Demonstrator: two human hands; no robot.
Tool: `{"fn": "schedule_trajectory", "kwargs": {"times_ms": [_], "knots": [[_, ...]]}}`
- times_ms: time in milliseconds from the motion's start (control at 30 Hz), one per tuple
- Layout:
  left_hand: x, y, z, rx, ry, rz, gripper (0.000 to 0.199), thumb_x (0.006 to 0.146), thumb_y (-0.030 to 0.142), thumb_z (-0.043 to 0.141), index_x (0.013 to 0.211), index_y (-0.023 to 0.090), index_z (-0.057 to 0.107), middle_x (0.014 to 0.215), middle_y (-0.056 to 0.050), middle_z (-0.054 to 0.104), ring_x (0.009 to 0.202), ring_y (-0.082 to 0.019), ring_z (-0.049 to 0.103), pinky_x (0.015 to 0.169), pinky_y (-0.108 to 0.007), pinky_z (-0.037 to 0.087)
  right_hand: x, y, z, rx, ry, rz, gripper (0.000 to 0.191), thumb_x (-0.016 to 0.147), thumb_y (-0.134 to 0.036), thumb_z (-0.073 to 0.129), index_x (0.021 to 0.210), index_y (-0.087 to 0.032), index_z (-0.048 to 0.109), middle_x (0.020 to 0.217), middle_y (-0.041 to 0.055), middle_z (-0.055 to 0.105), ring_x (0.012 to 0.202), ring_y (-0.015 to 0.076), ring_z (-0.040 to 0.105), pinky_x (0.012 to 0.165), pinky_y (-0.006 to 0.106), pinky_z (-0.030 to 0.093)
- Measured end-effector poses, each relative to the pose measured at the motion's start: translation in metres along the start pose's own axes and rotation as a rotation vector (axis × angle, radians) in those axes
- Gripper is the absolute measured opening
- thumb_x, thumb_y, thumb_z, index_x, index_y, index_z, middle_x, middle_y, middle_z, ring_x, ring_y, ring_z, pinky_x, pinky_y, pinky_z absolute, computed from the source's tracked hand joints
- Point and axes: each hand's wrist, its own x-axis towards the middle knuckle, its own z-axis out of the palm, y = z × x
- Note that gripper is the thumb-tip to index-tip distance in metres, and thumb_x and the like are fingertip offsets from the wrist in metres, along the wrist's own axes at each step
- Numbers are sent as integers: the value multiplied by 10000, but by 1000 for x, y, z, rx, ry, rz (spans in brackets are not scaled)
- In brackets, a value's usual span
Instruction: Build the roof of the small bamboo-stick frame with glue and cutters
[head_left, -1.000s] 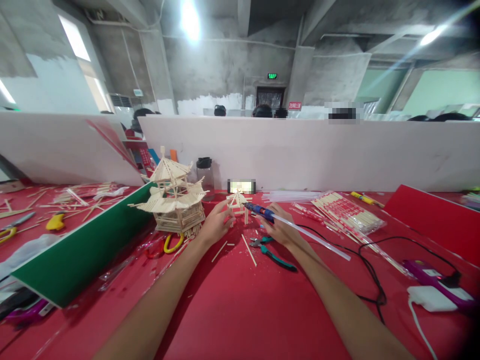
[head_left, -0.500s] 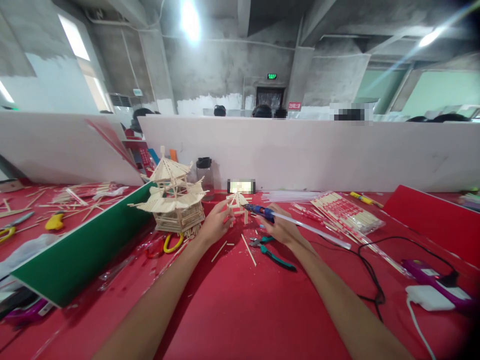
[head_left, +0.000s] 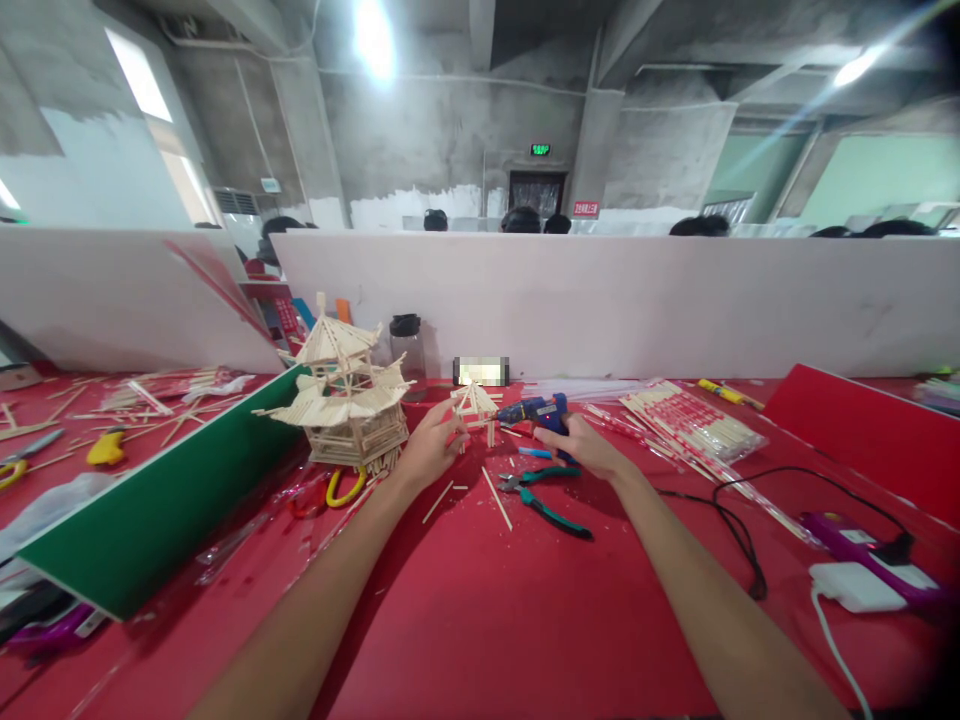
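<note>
My left hand (head_left: 433, 446) has its fingers closed at the left side of a small wooden-stick pavilion model (head_left: 474, 400), which has a pointed roof and thin legs. In my right hand (head_left: 589, 445) is a blue hot glue gun (head_left: 546, 410), its nozzle pointing left at the model's right side. Teal-handled cutting pliers (head_left: 553, 512) lie open on the red table (head_left: 525, 620), just below the glue gun. Loose wooden sticks (head_left: 497, 498) are scattered in front of the model. A blue stick-like piece (head_left: 535, 453) is beneath the gun.
A larger two-roofed stick pavilion (head_left: 349, 400) stands left, beside a green board (head_left: 172, 490). Yellow-handled scissors (head_left: 346, 487) lie below it. Bagged sticks (head_left: 694, 425), a black cable (head_left: 739, 545) and a purple power strip (head_left: 874, 565) are right. A bottle (head_left: 406, 355) and phone (head_left: 481, 372) stand behind.
My right hand has shifted slightly right and turned the glue gun, so its blue body now shows and the long translucent stick behind it is out of sight. My left hand stays at the small model.
</note>
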Motion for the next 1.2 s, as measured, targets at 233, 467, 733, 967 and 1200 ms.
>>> {"fn": "schedule_trajectory", "kwargs": {"times_ms": [233, 467, 733, 967, 1200], "knots": [[1, 2, -1, -53, 7, -39, 127, 887, 293, 576, 890, 249, 696, 1358, -91, 600, 1388, -295, 435, 1162, -531, 364, 5, 15, -14, -68, 141, 52, 238, 779, -358, 659, 718, -215, 479, 515, -45, 541, 465, 136, 511, 456, 232, 362], [1, 0, -1, -25, 14, 1, 132, 901, 278, 560, 868, 239, 682, 1450, -83, 517, 1395, -304, 422, 1159, -513, 365, 6, 11, -14, -233, -35, 59, 123, 754, -266, 675, 774, -202, 572, 535, -47, 580, 442, 140, 545, 424, 214, 362], [2, 0, -3, -13, -6, 14, 132, 905, 279, 554, 862, 229, 668, 1470, -96, 492, 1389, -315, 429, 1154, -503, 361, 18, 19, 10, -57, 25, 153, 95, 789, -240, 654, 847, -193, 595, 551, -49, 578, 417, 123, 526, 426, 218, 387], [3, -1, -7, -14, -12, 31, 148, 922, 291, 538, 901, 233, 673, 1355, -108, 589, 1382, -286, 444, 1141, -482, 381, 16, 13, 15, 129, 28, 192, 121, 806, -197, 629, 822, -191, 510, 567, -73, 528, 412, 86, 503, 429, 202, 422], [2, -3, -7, -58, 5, 36, 129, 911, 268, 561, 873, 236, 680, 1318, -97, 619, 1364, -284, 472, 1132, -482, 391, 15, 11, 7, 100, 35, 200, 118, 815, -199, 641, 831, -183, 526, 566, -73, 532, 423, 83, 525, 421, 183, 437]]}}
